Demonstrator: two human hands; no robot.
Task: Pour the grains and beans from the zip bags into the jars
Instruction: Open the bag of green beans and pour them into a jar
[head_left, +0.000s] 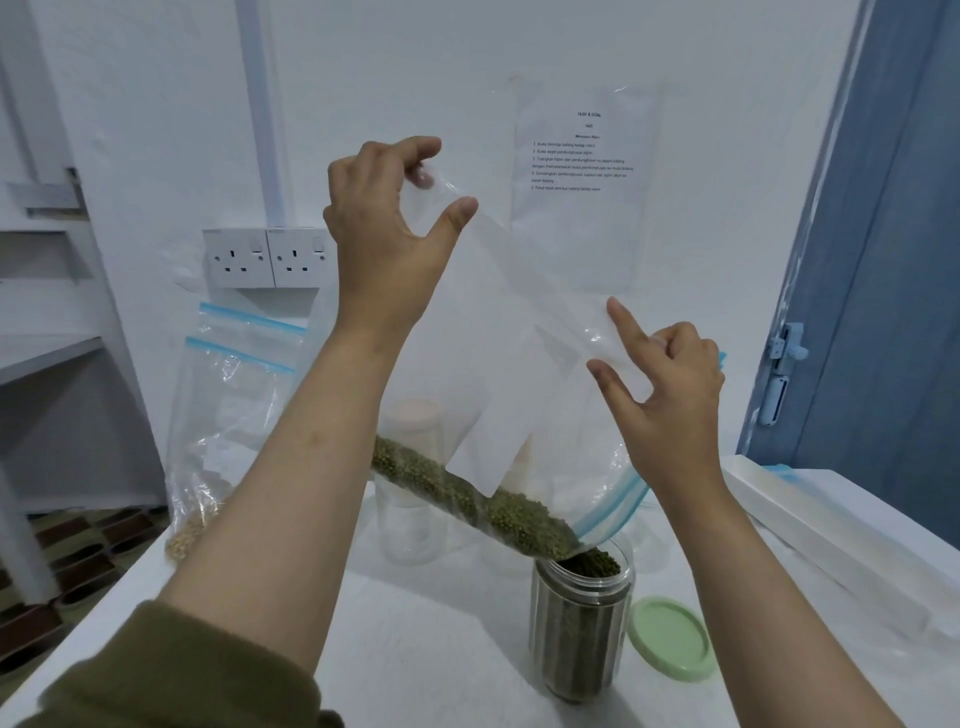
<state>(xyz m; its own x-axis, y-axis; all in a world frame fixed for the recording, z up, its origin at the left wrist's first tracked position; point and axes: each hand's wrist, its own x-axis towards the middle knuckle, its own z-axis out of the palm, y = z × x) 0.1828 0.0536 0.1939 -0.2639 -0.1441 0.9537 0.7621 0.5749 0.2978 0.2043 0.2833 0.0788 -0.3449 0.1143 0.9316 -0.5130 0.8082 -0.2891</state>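
left hand pinches bag corner | right hand pinches its edge | risk — beans overshoot the nearly full jar, scatter on counter

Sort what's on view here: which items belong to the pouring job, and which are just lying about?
In the job:
- zip bag of green beans, tipped up by left hand and right hand
- open jar receiving the beans
- green lid beside it
- second zip bag with pale grains
- empty jar behind

Lying about:
- wall sockets
- instruction sheet
- long white box
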